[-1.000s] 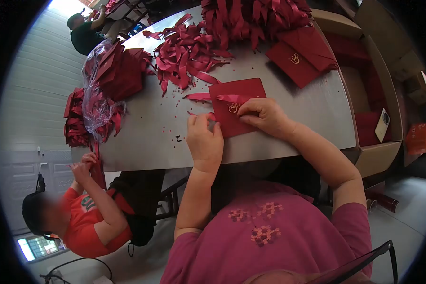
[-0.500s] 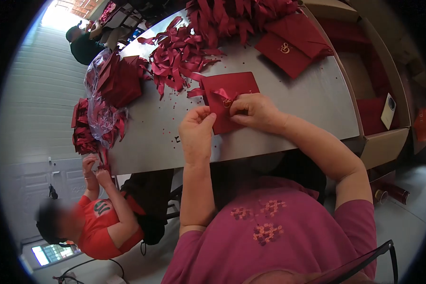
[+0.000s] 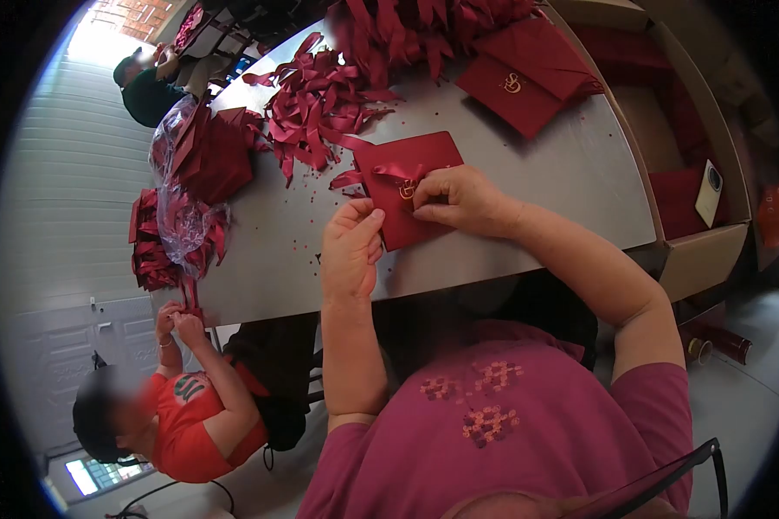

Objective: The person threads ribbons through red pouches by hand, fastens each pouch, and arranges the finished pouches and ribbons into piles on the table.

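Observation:
A flat dark red paper gift bag (image 3: 417, 229) with a gold emblem lies near the table's front edge. Across its front runs a red satin ribbon (image 3: 396, 171), whose loose end sticks out at the left. My left hand (image 3: 351, 246) pinches the bag's lower left edge between thumb and fingers. Closed in a pinch, my right hand (image 3: 463, 201) rests over the bag's right side, its fingertips beside the gold emblem. Whatever those fingertips hold is too small or hidden to make out.
Loose red ribbons (image 3: 320, 112) are heaped beyond the bag on the metal table (image 3: 571, 190). More red bags (image 3: 528, 82) lie stacked at the back right. A cardboard box (image 3: 705, 259) with a phone (image 3: 709, 195) stands at the right. At the left, a co-worker (image 3: 203, 415) handles ribbon.
The view has shifted slightly, with the bag and both hands a little further left. My right fingers have moved down off the ribbon's knot area, showing more of the emblem.

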Available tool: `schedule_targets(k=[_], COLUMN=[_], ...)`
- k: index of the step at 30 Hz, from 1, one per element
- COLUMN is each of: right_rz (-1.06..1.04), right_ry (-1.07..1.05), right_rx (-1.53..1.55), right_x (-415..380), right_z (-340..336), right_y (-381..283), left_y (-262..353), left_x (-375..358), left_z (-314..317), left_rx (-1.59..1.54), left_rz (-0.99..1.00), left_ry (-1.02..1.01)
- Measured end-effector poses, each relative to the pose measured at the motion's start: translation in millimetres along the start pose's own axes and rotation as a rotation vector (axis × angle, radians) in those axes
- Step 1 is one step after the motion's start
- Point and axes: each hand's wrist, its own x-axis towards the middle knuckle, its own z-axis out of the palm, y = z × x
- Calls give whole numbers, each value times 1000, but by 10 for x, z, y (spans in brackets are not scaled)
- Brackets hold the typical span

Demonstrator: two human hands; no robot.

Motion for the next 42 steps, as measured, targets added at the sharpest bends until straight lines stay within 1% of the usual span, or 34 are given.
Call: schedule_targets(k=[2,4,8,11,14,20,22,23,24,25,26,28,29,31,32,33,35,37,40,42], right_rz=[-10,-21,-1,8,9,8,0,-4,-9,-10,-1,8,-14,-39,-46,-53,-41,-30,25,163], right_ry=[4,7,9,14,18,25,34,30,26,25,2,-24,-31,-47,-52,-57,-61,-63,-36,-54], right_rx=[-29,-59,-60,-62,-57,-50,-50,10,71,70,79,86,60,34,-27,-89,-111,-135,-135,-140], right_x=[11,16,22,14,19,31,34,37,39,37,31,29,25,30,36,42,43,56,89,109], right_z=[2,10,17,13,12,21,22,16,9,-9,-39,-55,-42,-8,8,22,45,60,82,67], right_y=[5,18,36,20,30,49,53,65,63,51,28,0,-8,-60,-111,-157,-253,-273,-282,-353], left_y=[28,108,52,72,117,128,81,23,-40,-79,-100,-53,-59,-70,-75,-84,-88,-89,-59,-63], left_x=[-42,-138,-130,-77,-45,-60,-75,-45,2,33,42,27,36,60,66,72,66,63,19,6], left_z=[19,119,44,113,157,182,240,212,187,159,124,142,119,58,47,47,33,12,33,40], left_rx=[27,173,154,177,203,174,188,186,248,309,308,274,271,194,190,153,112,37,41,50], left_rz=[-3,31,23,36,38,10,118,118,182,247,248,175,176,112,114,101,89,76,70,80], left_ry=[-26,-88,-91,-71,-123,-99,-58,-57,-22,15,17,103,106,135,139,117,94,30,11,13])
